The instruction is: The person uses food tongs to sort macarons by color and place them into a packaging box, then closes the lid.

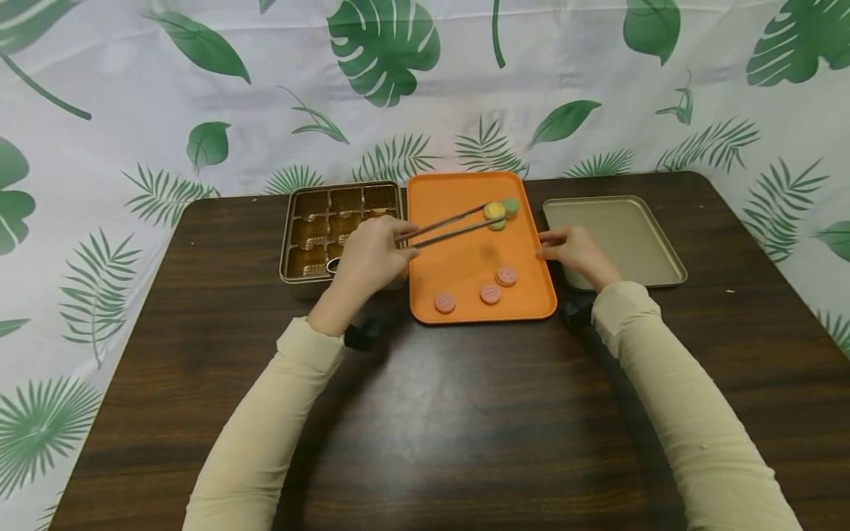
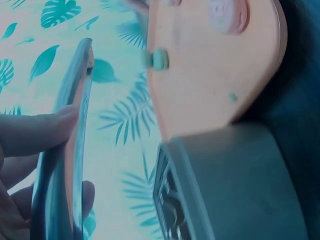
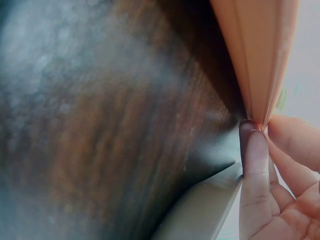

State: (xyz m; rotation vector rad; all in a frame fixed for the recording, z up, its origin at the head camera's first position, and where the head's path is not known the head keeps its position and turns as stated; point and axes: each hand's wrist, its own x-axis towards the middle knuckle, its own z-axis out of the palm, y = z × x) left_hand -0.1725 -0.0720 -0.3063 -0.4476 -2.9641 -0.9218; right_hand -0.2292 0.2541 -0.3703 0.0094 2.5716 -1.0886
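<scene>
My left hand holds a pair of metal tongs that reach rightward over the orange tray. A yellow macaron shows between the tong tips in the head view. Two green macarons appear right beside it. Thumb and fingers press the tongs' arms in the left wrist view, where the tongs point upward. At the tray's right rim, my right hand pinches the edge between thumb and fingers, as the right wrist view shows. Three pink macarons lie toward the tray's near side.
Left of the orange tray stands a gold box with a divided brown insert, partly behind my left hand. A shallow gold tray lies on the right, beside my right hand. The dark wooden table meets a leaf-patterned cloth behind.
</scene>
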